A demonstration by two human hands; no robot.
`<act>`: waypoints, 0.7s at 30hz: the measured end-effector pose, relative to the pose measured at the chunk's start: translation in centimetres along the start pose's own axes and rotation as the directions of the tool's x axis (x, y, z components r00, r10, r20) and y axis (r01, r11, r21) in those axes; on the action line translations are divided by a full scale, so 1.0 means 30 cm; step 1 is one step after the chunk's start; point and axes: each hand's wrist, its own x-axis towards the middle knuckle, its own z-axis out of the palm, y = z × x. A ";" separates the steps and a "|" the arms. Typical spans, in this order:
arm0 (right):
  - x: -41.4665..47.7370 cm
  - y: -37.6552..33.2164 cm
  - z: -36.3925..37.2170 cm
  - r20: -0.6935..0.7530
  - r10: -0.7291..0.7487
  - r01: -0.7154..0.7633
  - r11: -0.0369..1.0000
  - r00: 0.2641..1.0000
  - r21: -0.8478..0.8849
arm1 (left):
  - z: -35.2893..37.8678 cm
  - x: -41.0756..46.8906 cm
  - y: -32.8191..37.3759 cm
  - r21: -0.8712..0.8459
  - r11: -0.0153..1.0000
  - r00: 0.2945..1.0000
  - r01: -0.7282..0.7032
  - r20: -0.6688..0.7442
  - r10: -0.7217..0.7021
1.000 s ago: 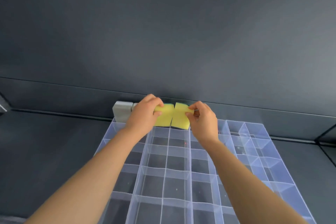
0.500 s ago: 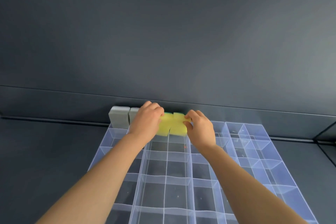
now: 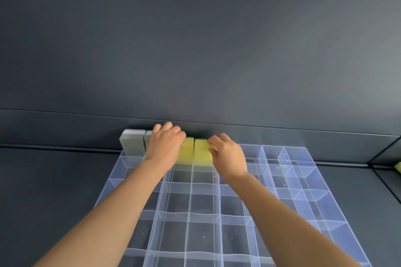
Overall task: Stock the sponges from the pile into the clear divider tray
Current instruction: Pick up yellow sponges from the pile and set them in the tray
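A clear divider tray (image 3: 299, 182) with several compartments lies on the dark surface in front of me. Two yellow sponges stand side by side in its far row: the left sponge (image 3: 187, 149) under my left hand (image 3: 165, 143), the right sponge (image 3: 201, 153) under my right hand (image 3: 225, 154). Each hand grips its sponge from above, pressing it down into a back compartment. Two grey sponges (image 3: 132, 144) stand upright in the far left compartments, the second partly hidden behind my left hand.
A dark wall panel (image 3: 195, 50) rises right behind the tray's far edge. A bit of another yellow sponge (image 3: 398, 167) shows at the right border, beyond a dark ledge. Most tray compartments nearer to me hold nothing.
Both hands have lowered the two yellow sponges into the tray's far row, and the sponges now sit deeper and more level than before.
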 end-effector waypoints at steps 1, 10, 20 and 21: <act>0.000 0.001 0.001 0.000 -0.003 0.003 1.000 1.000 0.000 | 0.004 0.000 -0.002 0.005 1.000 1.000 0.001 -0.005 -0.001; -0.023 -0.010 -0.008 0.033 0.013 -0.012 1.000 0.999 -0.026 | 0.012 -0.020 -0.017 -0.080 0.996 0.998 0.024 -0.048 -0.028; -0.148 0.043 -0.116 0.027 0.104 -0.099 0.985 0.994 -0.139 | -0.043 -0.047 0.067 -0.165 0.980 0.982 -0.113 -0.167 0.085; -0.169 0.056 -0.134 0.029 0.123 -0.117 0.980 0.992 -0.159 | -0.045 -0.049 0.087 -0.185 0.974 0.981 -0.133 -0.165 0.102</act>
